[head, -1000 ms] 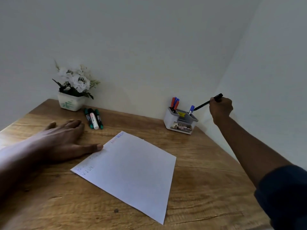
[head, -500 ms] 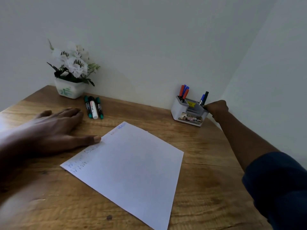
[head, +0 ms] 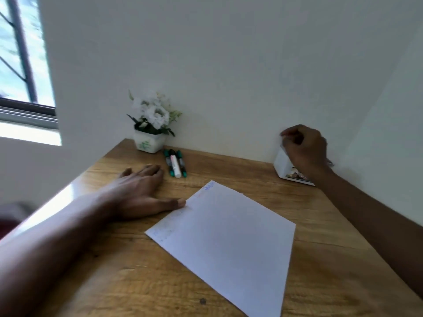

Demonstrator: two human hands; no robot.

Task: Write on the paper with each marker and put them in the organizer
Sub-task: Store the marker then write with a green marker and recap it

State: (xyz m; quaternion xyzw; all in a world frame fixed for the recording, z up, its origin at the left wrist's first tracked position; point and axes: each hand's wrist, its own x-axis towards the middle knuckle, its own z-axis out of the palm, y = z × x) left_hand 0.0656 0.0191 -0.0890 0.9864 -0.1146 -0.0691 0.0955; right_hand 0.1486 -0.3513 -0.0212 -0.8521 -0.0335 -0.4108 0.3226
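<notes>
A white sheet of paper (head: 229,236) lies at an angle on the wooden table (head: 325,225), with faint red and blue writing near its far corner. My left hand (head: 142,191) rests flat on the table, its thumb tip touching the paper's left edge. My right hand (head: 304,149) hovers over the white organizer (head: 282,167) by the back wall. Its fingers are curled and nothing shows in them. It hides the organizer's top and the markers inside. Three markers (head: 175,163), green-capped and lying side by side, rest beyond my left fingertips.
A white pot of white flowers (head: 150,143) stands against the back wall just behind the three markers. A window (head: 23,65) is at the far left. White walls meet in a corner behind the organizer.
My right hand has let go of the black marker in the organizer and risen over it. The view has swung left, bringing the window in. My left hand has stayed put.
</notes>
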